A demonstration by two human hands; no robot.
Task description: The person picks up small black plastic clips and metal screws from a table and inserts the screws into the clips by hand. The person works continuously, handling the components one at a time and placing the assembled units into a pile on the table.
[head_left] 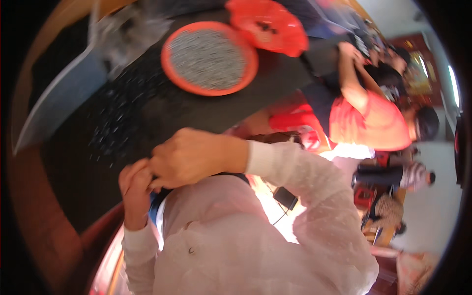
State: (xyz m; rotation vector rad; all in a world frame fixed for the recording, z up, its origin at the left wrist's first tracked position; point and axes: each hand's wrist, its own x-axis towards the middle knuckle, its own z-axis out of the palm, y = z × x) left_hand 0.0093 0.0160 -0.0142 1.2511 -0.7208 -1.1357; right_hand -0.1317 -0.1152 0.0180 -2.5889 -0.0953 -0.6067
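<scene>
My right hand (pixel 179 157) reaches across my body to the near edge of the dark table, its fingers curled down against my left hand (pixel 135 184). Both hands are closed and their fingertips meet. Whatever may be between them is hidden or too small to name. Just beyond the hands, small shiny dark pieces (pixel 115 120) lie loose on the dark tabletop (pixel 196 113). Farther back stands a round orange-red basin (pixel 254 64), filled with a heap of thin grey pieces (pixel 206 59). Motion smears the picture a little.
A red plastic bag (pixel 268 29) lies against the basin's far right side. On the left stands a curved grey panel (pixel 61 101), with a blurred clear plastic bag (pixel 130 37) behind it. A person in a red shirt (pixel 368 123) works at the right; other people are farther off.
</scene>
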